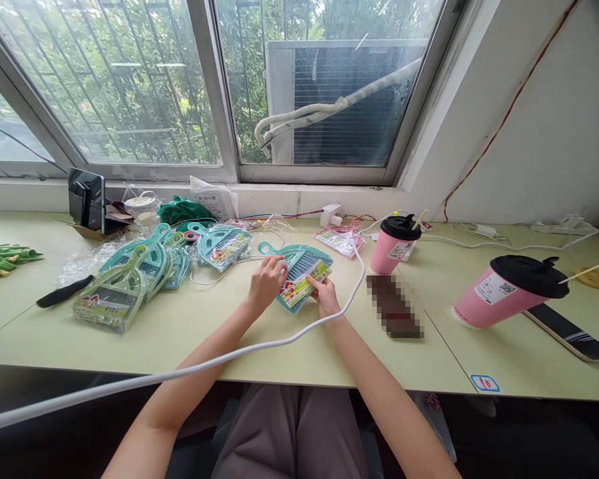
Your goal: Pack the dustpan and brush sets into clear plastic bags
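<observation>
A teal mini dustpan point(307, 254) with a small brush set in it is in front of me, its handle to the upper left. Across its lower part lies a yellow-green printed label card point(299, 285). My left hand point(267, 283) has its fingers curled at the dustpan's left edge; the exact grip is partly hidden. My right hand point(325, 298) pinches the card's right end, thumb on top. Left of my hands lie several bagged dustpan sets, among them an olive-green one point(112, 299) and a teal one point(223, 245). A pink set point(340, 239) rests behind, to the right.
Two pink cups with black lids, one nearer point(504, 293) and one farther point(392, 246), stand right. A phone point(572, 330) lies beside the nearer cup. A white cable point(279, 342) crosses over my forearms. A black-handled tool point(64, 293) and a propped tablet point(87, 199) are left.
</observation>
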Demonstrator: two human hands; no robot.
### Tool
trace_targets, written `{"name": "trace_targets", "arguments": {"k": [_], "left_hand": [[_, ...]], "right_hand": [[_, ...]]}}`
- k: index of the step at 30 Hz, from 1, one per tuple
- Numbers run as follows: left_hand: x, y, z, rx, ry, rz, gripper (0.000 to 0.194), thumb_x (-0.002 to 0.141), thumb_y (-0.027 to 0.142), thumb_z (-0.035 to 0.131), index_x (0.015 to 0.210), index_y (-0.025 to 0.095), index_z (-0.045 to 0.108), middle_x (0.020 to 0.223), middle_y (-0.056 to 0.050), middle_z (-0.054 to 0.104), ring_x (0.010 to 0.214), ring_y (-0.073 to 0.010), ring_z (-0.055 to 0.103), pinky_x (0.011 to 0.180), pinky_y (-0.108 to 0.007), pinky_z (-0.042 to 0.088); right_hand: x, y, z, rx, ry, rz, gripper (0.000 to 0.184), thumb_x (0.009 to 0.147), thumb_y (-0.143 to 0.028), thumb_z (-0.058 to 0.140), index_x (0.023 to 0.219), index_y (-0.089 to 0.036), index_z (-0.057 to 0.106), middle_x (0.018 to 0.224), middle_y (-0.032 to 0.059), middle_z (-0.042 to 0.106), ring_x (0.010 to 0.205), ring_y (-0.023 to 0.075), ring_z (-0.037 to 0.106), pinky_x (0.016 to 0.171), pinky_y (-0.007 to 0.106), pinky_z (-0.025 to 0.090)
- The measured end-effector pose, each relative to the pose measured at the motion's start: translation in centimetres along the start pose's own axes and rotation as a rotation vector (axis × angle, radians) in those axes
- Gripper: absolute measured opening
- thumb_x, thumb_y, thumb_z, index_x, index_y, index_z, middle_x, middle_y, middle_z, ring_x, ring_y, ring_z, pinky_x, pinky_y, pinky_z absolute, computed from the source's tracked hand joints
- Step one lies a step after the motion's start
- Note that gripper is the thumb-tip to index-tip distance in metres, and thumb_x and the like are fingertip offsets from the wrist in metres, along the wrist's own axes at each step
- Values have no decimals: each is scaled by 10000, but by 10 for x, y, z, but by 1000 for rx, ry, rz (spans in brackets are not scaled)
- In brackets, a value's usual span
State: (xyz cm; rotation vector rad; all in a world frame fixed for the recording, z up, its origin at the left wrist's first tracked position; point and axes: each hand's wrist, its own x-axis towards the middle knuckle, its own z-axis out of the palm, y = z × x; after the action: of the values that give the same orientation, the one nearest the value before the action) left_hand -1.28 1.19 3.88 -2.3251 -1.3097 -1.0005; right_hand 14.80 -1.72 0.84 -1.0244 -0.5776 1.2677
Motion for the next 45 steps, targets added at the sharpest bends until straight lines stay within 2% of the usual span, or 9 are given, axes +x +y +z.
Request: {"name": "trace_targets", "arguments": {"k": [3, 8, 12, 15, 18, 20, 33, 40, 45], "left_hand": [[0, 8, -4, -76, -17, -35, 167, 901, 213, 515, 875, 228, 679, 1127, -78, 662, 1119, -228, 562, 971, -387, 459], [0, 14, -10, -194, 94, -179, 146, 892, 333, 556, 935, 262, 676, 1288, -60, 562, 1325, -270, 388, 1173, -572, 65], [-1, 13, -4, -480, 374, -506, 563, 898, 449, 531, 1396, 235, 375, 1543, -125, 242, 1439, -258, 202, 1149, -483, 222], [5, 8, -1, -909, 289, -675, 708, 928, 587, 372, 1503, 251, 129, 1556, -153, 235, 1404, -258, 313, 1049, -430, 385], [11, 5, -2, -1334, 28, -653, 721, 911, 660, 309, 1486, 231, 246, 1418, -156, 478, 1212, -278, 546, 922, -414, 481], [13, 6, -5, -1467, -28, -617, 707, 888, 657, 394, 1433, 209, 371, 1328, -136, 571, 1109, -273, 610, 874, -393, 503], [15, 7, -9, -1626, -25, -680, 608, 737, 500, 724, 1249, 194, 609, 1122, -82, 699, 969, -204, 655, 798, -289, 494], [14, 5, -5, -1676, -62, -805, 410, 718, 529, 725, 844, 138, 703, 768, -65, 721, 691, -155, 659, 656, -264, 501], [13, 7, -12, -1613, -81, -750, 428, 756, 547, 678, 882, 139, 712, 833, -92, 734, 742, -185, 673, 644, -275, 504]], "right_hand": [[1, -1, 0, 70, 13, -2, 367, 552, -302, 832, 849, -180, 653, 863, 50, 737, 785, 217, 698, 659, 319, 584], [2, -3, 2, 137, -35, -33, 384, 543, -336, 842, 843, -188, 655, 888, 46, 734, 847, 222, 693, 734, 337, 575], [1, -5, 1, 153, -99, -93, 382, 584, -370, 826, 887, -201, 668, 959, 44, 731, 949, 226, 675, 793, 337, 562], [0, -7, 0, 179, -99, -110, 371, 599, -365, 820, 903, -215, 669, 980, 32, 728, 981, 224, 665, 800, 336, 557], [-1, -9, 0, 212, -97, -110, 374, 604, -354, 818, 917, -213, 668, 1004, 32, 723, 978, 217, 664, 795, 326, 555], [-1, -10, 0, 233, -96, -115, 380, 613, -345, 814, 936, -211, 665, 1025, 35, 719, 976, 209, 665, 794, 316, 555], [0, -11, -2, 269, -91, -148, 347, 671, -354, 768, 970, -227, 645, 1019, 31, 724, 1011, 203, 666, 801, 319, 565], [-1, -11, -2, 308, -100, -128, 304, 680, -330, 762, 942, -227, 647, 1005, 17, 729, 998, 189, 671, 792, 302, 564], [-2, -13, -2, 316, -99, -123, 309, 678, -335, 769, 943, -228, 649, 1014, 18, 728, 1007, 195, 667, 805, 319, 566]]}}
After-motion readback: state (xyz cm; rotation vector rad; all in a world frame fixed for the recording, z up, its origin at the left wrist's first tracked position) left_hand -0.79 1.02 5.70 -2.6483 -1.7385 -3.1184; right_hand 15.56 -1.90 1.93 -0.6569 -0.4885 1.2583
